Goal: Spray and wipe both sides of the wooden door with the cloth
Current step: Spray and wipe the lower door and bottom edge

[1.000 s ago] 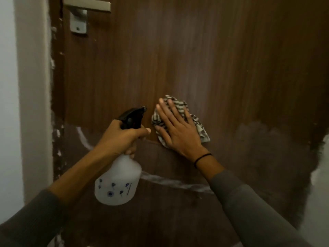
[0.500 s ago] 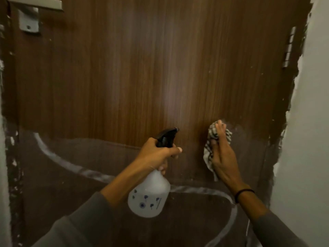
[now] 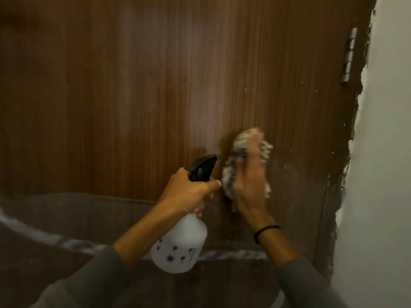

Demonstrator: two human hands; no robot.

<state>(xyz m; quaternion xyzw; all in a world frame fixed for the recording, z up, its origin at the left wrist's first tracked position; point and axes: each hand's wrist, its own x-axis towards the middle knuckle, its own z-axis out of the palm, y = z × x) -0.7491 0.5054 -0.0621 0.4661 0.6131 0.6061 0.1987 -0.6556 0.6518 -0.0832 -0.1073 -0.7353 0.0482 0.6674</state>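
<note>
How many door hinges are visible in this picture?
1: a metal hinge on the right edge of the wooden door, above the right hand with the cloth. Others may lie outside the view.

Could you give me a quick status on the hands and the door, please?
Left hand grips white plastic spray bottle. Right hand presses striped cloth on brown wooden door. No obstruction seen.

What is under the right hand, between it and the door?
A striped cloth lies under the right hand, against the wooden door. Its edges show left, above and right of the hand. The hand covers its middle, and the cloth hides the door behind it.
</note>
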